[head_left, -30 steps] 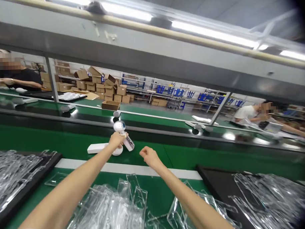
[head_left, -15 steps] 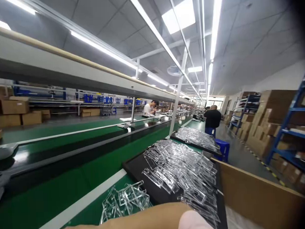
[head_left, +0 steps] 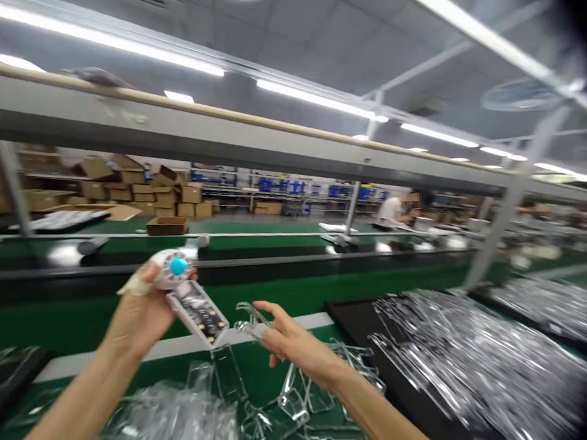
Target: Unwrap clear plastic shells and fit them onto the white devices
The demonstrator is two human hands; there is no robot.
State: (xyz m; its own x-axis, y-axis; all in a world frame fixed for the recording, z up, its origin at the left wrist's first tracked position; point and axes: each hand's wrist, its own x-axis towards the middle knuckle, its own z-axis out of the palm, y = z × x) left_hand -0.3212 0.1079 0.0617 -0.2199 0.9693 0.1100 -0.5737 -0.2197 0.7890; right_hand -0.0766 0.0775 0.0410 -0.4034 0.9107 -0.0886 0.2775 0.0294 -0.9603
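My left hand [head_left: 147, 308] is closed around a white handheld device [head_left: 200, 313] with a round head and a bright blue centre. The lower body of this device lies open, showing a dark circuit board inside. In my right hand [head_left: 291, 342], a small clear plastic piece [head_left: 251, 321] is pinched between thumb and fingers, close to the device's lower end but apart from it. Beneath both hands, loose clear plastic frames [head_left: 294, 399] lie on the green surface, beside a heap of clear plastic bags or film [head_left: 175, 420].
A black tray [head_left: 349, 314] piled with clear plastic parts [head_left: 472, 361] stands at the right, with another pile behind it. Beyond runs a conveyor line [head_left: 277, 291] carrying white devices. An upright post [head_left: 509, 199] rises at the right. Across the line sits a person [head_left: 394, 210].
The view has swung left. Both hands are now in front, the left with the white device and the right with a clear piece; earlier, only part of an arm showed at the bottom.
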